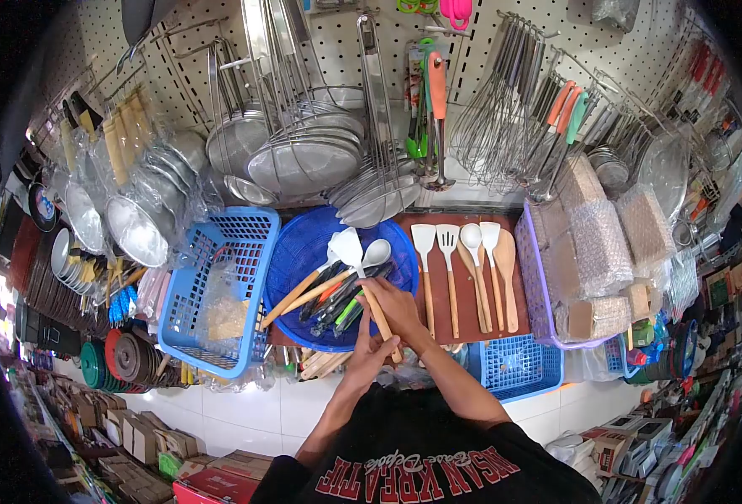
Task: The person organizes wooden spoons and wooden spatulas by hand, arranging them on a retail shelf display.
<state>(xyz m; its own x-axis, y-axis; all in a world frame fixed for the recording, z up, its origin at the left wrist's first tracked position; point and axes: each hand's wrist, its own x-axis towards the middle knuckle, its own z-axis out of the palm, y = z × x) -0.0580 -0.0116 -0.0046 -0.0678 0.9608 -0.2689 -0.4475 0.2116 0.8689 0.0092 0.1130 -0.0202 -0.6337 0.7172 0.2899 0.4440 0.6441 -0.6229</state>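
A white spatula (349, 249) with a wooden handle is in both hands, its head tilted up over a round blue basket (409, 252). My right hand (396, 311) is closed around the middle of the handle. Lower down, my left hand (367, 359) grips it near its end. A white ladle-like spoon (377, 253) with a wooden handle lies on the basket, just beyond my right hand. Another white-headed utensil (304, 288) leans on the basket's left side, its head partly hidden. Several dark-handled utensils (325, 304) in plastic fill the basket.
On the brown shelf (438, 322), a white spatula (424, 238), a slotted turner (447, 239) and other wooden-handled utensils lie in a row. A blue basket (262, 220) stands left; a purple basket (529, 269) with wrapped boxes stands right. Strainers (304, 160) and whisks (497, 118) hang above.
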